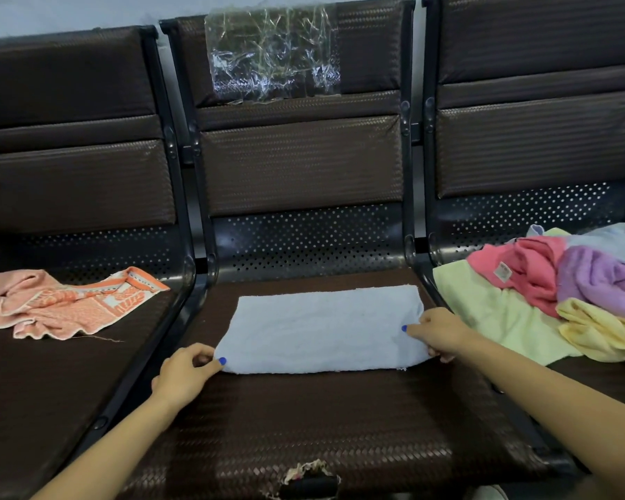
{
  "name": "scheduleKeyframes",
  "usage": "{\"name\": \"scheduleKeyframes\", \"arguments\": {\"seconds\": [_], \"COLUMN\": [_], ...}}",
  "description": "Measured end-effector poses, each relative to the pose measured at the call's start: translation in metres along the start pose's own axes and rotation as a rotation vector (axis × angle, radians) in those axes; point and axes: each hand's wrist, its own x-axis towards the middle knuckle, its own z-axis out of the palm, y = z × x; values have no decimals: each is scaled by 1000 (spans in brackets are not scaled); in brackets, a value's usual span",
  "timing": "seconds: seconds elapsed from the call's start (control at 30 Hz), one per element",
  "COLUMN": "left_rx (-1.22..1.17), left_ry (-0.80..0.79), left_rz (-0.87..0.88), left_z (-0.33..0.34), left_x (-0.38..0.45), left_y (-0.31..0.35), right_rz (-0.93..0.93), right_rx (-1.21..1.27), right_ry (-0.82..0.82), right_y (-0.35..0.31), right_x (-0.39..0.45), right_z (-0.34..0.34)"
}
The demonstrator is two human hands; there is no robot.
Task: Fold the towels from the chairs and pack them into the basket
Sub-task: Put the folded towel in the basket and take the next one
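Pale blue towel [322, 328], partly folded, flat on middle chair seat [304, 420], frame centre; left hand [184, 373] and right hand [439, 332] pinching its ends. Orange patterned towel [65, 304] at left, pastel towel heap [556, 294] at right, unfolded. No basket in view.

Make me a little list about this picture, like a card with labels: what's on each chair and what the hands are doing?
Middle chair: light blue towel, folded flat
Left chair: crumpled orange patterned towel
Right chair: heap of unfolded towels in pink, purple, yellow and pale green
Left hand: pinches the blue towel's left end
Right hand: grips its right end
Basket: not in view
Middle backrest: crinkled clear plastic
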Motion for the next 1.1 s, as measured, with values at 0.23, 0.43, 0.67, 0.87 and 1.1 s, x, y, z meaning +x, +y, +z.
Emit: {"name": "scheduleKeyframes", "arguments": {"seconds": [0.23, 0.43, 0.67, 0.87, 1.1], "left_rx": [-67, -52, -401, -604, -474], "left_ry": [-102, -138, -123, -165, -311], "left_rz": [-84, 2, -54, -219, -144], "left_z": [4, 6, 4, 8, 6], "left_x": [8, 4, -5, -2, 0], "left_y": [7, 21, 31, 36, 32], "right_rz": [231, 307, 352, 399, 376], "right_rx": [458, 447, 620, 723, 733], "right_ry": [-119, -369, -271, -224, -358], "right_y": [9, 20, 25, 27, 30], "right_x": [0, 4, 18, 22, 15], "right_z": [-5, -9, -4, -1, -9]}}
